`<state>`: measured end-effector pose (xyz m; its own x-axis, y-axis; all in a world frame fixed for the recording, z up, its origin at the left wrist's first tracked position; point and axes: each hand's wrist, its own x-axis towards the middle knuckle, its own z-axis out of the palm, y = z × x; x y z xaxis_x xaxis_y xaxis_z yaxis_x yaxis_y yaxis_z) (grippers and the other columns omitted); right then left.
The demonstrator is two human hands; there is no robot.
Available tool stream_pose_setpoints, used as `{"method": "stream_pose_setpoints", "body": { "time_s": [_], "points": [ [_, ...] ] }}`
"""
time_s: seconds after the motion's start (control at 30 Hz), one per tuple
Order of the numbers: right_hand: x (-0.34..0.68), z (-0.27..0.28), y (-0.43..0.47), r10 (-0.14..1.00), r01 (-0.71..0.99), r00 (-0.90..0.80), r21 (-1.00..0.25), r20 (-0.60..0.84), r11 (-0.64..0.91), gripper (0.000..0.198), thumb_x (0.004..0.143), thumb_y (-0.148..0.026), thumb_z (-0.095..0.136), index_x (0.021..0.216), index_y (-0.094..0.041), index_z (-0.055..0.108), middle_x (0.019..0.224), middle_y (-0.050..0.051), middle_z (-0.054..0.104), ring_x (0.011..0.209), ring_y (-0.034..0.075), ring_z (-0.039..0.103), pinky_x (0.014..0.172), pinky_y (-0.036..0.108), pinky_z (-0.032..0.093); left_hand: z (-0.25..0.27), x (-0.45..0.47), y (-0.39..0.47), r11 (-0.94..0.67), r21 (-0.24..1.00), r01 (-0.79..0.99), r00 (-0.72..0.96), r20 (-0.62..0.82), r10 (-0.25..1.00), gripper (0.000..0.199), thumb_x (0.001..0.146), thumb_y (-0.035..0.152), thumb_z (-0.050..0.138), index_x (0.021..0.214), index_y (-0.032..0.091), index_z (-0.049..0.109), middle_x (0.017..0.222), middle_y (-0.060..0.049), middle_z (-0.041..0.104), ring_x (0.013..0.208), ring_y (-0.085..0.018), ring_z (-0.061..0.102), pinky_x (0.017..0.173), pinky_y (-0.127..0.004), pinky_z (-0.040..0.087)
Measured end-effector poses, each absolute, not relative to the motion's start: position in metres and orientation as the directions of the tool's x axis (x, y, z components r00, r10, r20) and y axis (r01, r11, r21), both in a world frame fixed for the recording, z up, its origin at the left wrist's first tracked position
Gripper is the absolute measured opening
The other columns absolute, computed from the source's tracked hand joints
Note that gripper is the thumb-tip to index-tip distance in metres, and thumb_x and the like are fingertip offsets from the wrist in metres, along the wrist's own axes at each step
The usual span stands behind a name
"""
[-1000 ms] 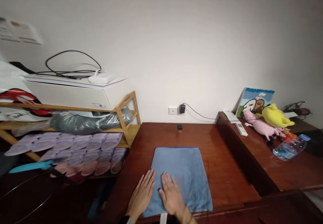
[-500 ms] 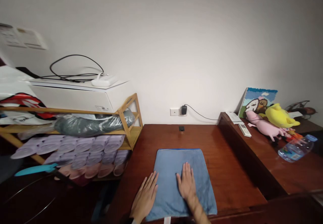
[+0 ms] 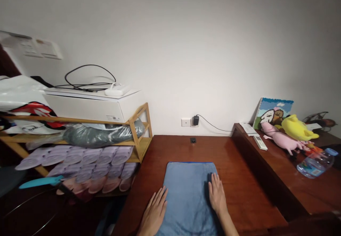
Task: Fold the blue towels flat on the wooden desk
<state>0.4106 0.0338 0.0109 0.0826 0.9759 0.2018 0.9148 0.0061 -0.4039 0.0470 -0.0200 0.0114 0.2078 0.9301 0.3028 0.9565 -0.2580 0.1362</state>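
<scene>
Rectangular blue terry towel (image 3: 188, 193) spread flat on dark red wooden table (image 3: 239, 190), nearly smooth. Left hand (image 3: 154, 213) and right hand (image 3: 217, 195) flat-palmed at opposite edges, grasping nothing.

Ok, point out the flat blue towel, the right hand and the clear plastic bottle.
flat blue towel (image 3: 188, 190), head view, bare middle of the cloth
right hand (image 3: 217, 194), head view, back of the hand
clear plastic bottle (image 3: 314, 164), head view, middle of its body
</scene>
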Motion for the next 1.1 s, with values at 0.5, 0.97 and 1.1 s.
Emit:
{"method": "stream_pose_setpoints", "body": {
  "time_s": [0.5,0.97,1.1],
  "points": [
    [0.418,0.011,0.057,0.999,0.972,-0.046,-0.230,-0.012,0.042,0.068,0.108,-0.039,0.022,0.168,-0.008,0.030,0.175,0.004,0.016,0.165,0.025,0.014,0.137,0.045,0.017,0.015,0.267,0.080,-0.560,0.229,0.796,0.471,0.345,0.812,0.054,0.111,0.044,0.035,0.160,0.027,0.052,0.163,-0.006,0.053,0.152,-0.024,0.050,0.128,-0.048,0.040],
    [0.422,0.029,0.073,1.000,0.931,0.017,-0.365,0.016,-0.010,0.073,0.110,-0.048,0.011,0.169,-0.010,0.033,0.174,0.005,0.026,0.163,0.022,0.025,0.135,0.046,0.020,0.027,0.096,0.119,-0.220,0.153,0.963,0.163,0.315,0.935,0.060,0.108,0.033,0.028,0.159,0.009,0.051,0.166,-0.015,0.048,0.157,-0.029,0.042,0.131,-0.052,0.033],
    [0.409,0.047,0.094,0.989,0.942,-0.089,-0.313,0.115,0.121,0.068,0.111,-0.042,0.015,0.168,-0.011,0.035,0.174,0.005,0.023,0.165,0.023,0.018,0.136,0.046,0.014,0.031,0.182,0.113,-0.499,0.111,0.859,0.441,0.333,0.834,0.056,0.111,0.043,0.034,0.163,0.028,0.047,0.170,0.001,0.044,0.159,-0.018,0.039,0.133,-0.040,0.031]
  ]
}}
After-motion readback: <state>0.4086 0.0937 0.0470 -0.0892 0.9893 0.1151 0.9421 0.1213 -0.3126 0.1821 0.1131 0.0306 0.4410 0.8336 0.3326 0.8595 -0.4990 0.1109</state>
